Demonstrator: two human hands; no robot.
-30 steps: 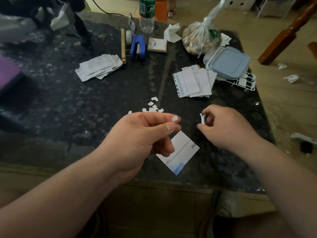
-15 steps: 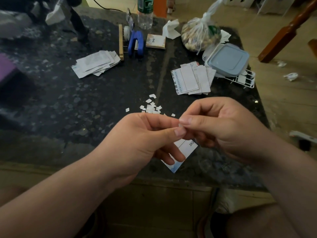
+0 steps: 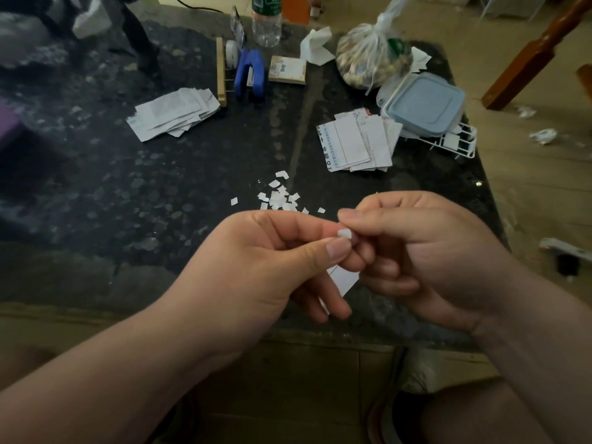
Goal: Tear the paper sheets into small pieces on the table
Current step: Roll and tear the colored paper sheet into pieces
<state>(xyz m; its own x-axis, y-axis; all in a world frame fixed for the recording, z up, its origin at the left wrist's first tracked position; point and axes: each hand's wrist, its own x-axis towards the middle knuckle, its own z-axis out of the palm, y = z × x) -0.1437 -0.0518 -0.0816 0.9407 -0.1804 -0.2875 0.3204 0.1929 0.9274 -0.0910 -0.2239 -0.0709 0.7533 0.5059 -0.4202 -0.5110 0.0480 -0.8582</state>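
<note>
My left hand [image 3: 269, 261] and my right hand [image 3: 419, 251] meet fingertip to fingertip above the near edge of the dark stone table [image 3: 160, 193]. Between thumbs and forefingers they pinch one tiny white paper scrap [image 3: 344, 232]. Under the hands lies a larger white sheet piece [image 3: 344, 278], mostly hidden. Just beyond the fingers sits a small heap of torn bits [image 3: 280, 197]. Two stacks of whole paper slips lie farther back, one at the left [image 3: 174, 112] and one at the right [image 3: 357, 144].
At the back stand a blue stapler [image 3: 249, 75], a clear bottle [image 3: 266, 20], a notepad [image 3: 287, 70], a tied plastic bag [image 3: 371, 59] and a grey-blue lidded box [image 3: 423, 104] on a white wire rack [image 3: 458, 144]. Crumpled paper lies on the floor to the right.
The hands were apart a second ago, each with a scrap; they came together half a second ago and now pinch one small scrap between them, slightly lower.
</note>
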